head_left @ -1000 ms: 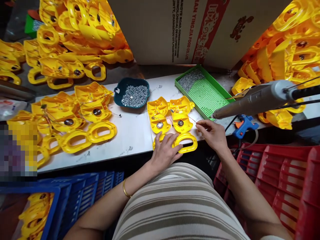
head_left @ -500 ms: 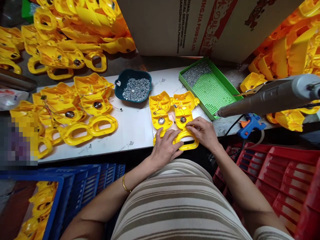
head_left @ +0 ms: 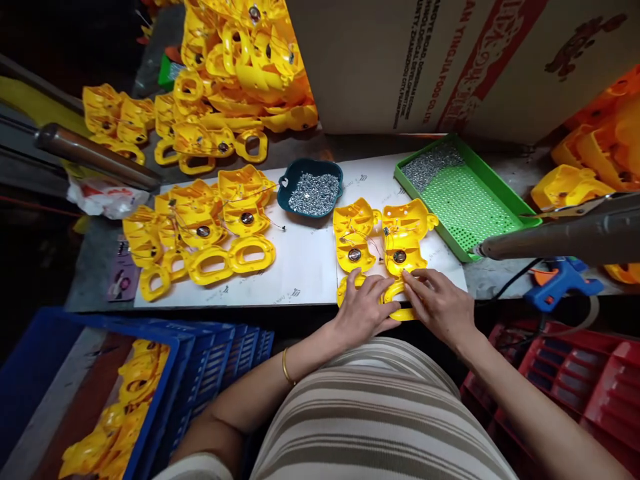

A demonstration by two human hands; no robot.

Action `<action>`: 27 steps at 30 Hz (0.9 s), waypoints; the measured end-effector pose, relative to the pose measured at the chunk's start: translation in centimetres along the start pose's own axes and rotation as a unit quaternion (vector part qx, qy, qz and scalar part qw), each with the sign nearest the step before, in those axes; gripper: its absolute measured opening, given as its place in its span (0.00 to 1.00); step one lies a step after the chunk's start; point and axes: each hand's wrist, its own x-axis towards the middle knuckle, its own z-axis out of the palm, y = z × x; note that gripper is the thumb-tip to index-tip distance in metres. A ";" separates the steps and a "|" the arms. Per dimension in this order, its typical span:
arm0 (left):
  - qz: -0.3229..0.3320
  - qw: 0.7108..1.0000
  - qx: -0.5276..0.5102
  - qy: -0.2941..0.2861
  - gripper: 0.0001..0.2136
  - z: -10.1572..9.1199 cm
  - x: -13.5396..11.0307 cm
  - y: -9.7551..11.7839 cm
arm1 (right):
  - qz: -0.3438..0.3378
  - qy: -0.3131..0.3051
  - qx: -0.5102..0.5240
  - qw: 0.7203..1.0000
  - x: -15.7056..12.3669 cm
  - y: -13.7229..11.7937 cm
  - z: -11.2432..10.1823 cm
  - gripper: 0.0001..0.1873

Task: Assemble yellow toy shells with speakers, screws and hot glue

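Two yellow plastic shell halves lie open side by side on the white board, the left shell (head_left: 354, 230) and the right shell (head_left: 404, 230). Each has thin wires, a round speaker-like disc and a ring-shaped handle at its near end. My left hand (head_left: 364, 305) rests over the handles, its thumb and fingers gripping the right shell's handle (head_left: 401, 314). From the other side my right hand (head_left: 443, 305) reaches that handle's upper edge. Its thumb and fingertips are pinched together there; whatever they hold is too small or hidden to make out.
A dark teal bowl (head_left: 314, 193) of small screws and a green tray (head_left: 475, 193) with screws stand behind. More yellow shells (head_left: 203, 230) lie left. A grey cylindrical tool (head_left: 550, 227) and a blue glue gun (head_left: 563, 283) are right. Blue crates (head_left: 200, 373) and red crates (head_left: 565, 380) flank me below.
The view has swung left, so everything sits further right in the picture. My right hand has come closer to my left, still pinching at the handle's upper edge. The shells stay in place.
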 end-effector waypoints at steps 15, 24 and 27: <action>-0.150 0.972 0.001 0.183 0.10 -2.0 -0.7 -2.3 | 0.046 0.082 0.102 0.990 1.5 -0.4 -1.0 0.14; -0.244 0.955 0.073 0.152 0.11 -2.4 1.6 -4.8 | 0.032 -0.022 0.076 0.996 8.0 -4.7 1.3 0.13; -0.269 0.953 0.051 0.130 0.09 -2.2 2.4 -4.7 | 0.036 -0.045 0.092 0.994 8.2 -4.7 1.9 0.16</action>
